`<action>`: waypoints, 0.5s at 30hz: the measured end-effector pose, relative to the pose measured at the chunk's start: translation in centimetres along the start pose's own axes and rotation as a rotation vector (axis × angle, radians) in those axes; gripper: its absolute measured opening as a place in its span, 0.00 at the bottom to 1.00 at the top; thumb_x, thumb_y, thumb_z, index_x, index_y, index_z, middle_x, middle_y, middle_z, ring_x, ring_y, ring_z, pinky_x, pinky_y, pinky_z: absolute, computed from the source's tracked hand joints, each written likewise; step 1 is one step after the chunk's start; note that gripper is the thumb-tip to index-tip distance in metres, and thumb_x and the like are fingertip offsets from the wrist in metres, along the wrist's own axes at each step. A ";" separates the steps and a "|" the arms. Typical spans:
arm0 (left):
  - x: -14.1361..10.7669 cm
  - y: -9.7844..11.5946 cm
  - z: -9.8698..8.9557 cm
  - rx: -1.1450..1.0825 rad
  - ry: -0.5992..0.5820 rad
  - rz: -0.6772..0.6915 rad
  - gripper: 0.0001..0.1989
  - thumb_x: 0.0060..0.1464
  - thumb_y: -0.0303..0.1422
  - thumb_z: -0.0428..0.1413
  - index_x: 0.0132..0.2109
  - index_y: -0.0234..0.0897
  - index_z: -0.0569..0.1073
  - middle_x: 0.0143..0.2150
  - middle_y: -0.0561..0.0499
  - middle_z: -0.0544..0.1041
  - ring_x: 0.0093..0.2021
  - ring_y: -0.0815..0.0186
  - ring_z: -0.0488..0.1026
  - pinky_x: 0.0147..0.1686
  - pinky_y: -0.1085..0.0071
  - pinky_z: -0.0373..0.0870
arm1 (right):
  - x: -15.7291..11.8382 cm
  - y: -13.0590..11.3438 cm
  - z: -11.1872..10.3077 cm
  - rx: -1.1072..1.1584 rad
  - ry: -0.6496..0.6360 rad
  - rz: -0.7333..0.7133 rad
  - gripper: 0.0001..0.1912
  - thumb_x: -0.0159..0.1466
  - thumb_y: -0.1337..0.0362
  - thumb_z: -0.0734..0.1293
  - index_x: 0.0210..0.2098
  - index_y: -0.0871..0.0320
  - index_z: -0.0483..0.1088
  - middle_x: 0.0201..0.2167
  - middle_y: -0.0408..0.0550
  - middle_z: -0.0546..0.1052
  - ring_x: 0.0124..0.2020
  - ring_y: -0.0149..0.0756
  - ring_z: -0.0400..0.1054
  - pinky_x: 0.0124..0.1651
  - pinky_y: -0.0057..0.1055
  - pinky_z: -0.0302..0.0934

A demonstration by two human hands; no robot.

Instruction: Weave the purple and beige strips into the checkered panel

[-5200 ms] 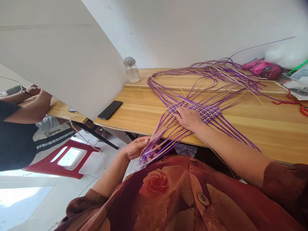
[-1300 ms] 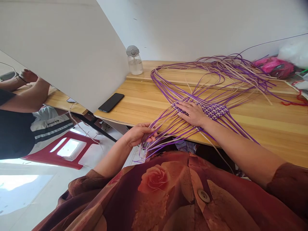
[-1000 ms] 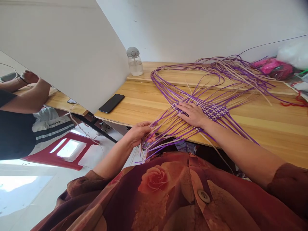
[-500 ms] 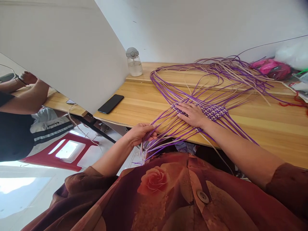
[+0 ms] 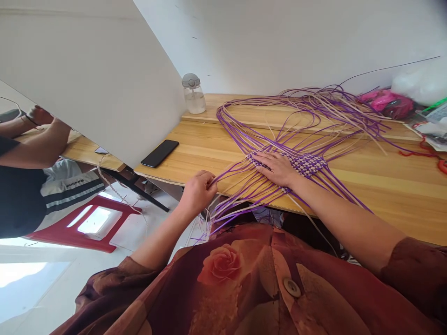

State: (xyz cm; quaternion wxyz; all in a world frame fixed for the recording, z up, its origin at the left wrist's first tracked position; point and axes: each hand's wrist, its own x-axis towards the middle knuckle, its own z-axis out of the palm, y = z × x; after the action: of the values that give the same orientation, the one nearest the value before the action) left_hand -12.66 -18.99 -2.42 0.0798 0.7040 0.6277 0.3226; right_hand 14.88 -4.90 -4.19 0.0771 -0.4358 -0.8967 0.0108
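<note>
A woven panel point(image 5: 309, 164) in a purple and beige check lies near the front edge of the wooden table. Long loose purple and beige strands point(image 5: 230, 123) run out from its sides; some loop toward the back and others hang over the front edge. My right hand point(image 5: 277, 168) rests flat on the panel's left part, fingers stretched out, pressing on the weave. To the left, my left hand point(image 5: 199, 190) is closed around a few strands that run taut from the panel's left corner. The strand ends inside that fist are hidden.
A black phone point(image 5: 159, 153) lies at the table's left. Behind it stands a clear bottle point(image 5: 194, 95) with a grey lid. Pink and white bags point(image 5: 391, 103) sit at the back right. Beyond a partition point(image 5: 87, 70) is another person's arm point(image 5: 38, 144) by a red stool point(image 5: 94, 223).
My left hand has moved slightly left and up, turning from a loose pinch to a closed grip and drawing the strands straighter. My right hand stays on the panel.
</note>
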 end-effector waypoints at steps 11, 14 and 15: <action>-7.2 -8.6 -3.2 0.408 0.085 -0.354 0.15 0.58 0.28 0.47 0.48 0.42 0.74 0.50 0.48 0.77 0.49 0.59 0.74 0.42 0.68 0.70 | 0.0 0.0 0.0 0.005 0.021 -0.005 0.29 0.70 0.47 0.51 0.67 0.45 0.57 0.67 0.41 0.60 0.65 0.51 0.56 0.61 0.52 0.53; -11.5 -14.6 -7.9 0.581 0.038 -0.660 0.16 0.59 0.32 0.46 0.51 0.42 0.72 0.54 0.46 0.73 0.48 0.54 0.73 0.41 0.61 0.71 | 0.0 0.0 0.0 0.013 0.031 0.001 0.28 0.70 0.47 0.52 0.67 0.45 0.58 0.68 0.40 0.59 0.65 0.50 0.55 0.61 0.51 0.53; -12.8 -16.7 -10.0 0.638 0.022 -0.755 0.17 0.61 0.34 0.45 0.53 0.42 0.71 0.54 0.46 0.73 0.48 0.53 0.73 0.41 0.57 0.71 | 0.0 0.0 0.0 0.015 0.029 0.004 0.28 0.69 0.47 0.52 0.67 0.44 0.57 0.68 0.40 0.59 0.65 0.50 0.55 0.61 0.51 0.53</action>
State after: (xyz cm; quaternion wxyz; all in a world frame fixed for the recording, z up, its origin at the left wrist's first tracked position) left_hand -32.11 -30.54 -7.82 -0.0351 0.4134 0.9071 0.0703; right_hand 14.85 -4.92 -4.22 0.0935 -0.4371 -0.8945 0.0112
